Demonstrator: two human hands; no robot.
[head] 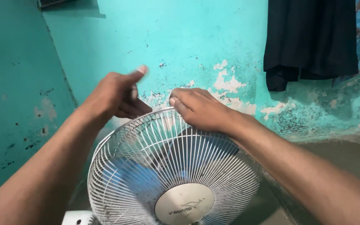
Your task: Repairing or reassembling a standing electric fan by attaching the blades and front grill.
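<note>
A table fan with a white wire grille (146, 166) and blue blades (136, 185) faces me at the bottom centre, with a round cream hub cap (184, 204) in its middle. My right hand (198, 109) lies over the top rim of the grille, fingers curled onto the wires. Just left of it, my left hand (117, 95) hovers above the rim with fingers bent and thumb raised, holding nothing that I can see.
A turquoise wall with peeling paint (230, 83) stands close behind the fan. Dark clothing (309, 41) hangs on it at the upper right. A corner of the white fan base (78, 217) shows at the bottom left, and grey floor (355, 154) lies at right.
</note>
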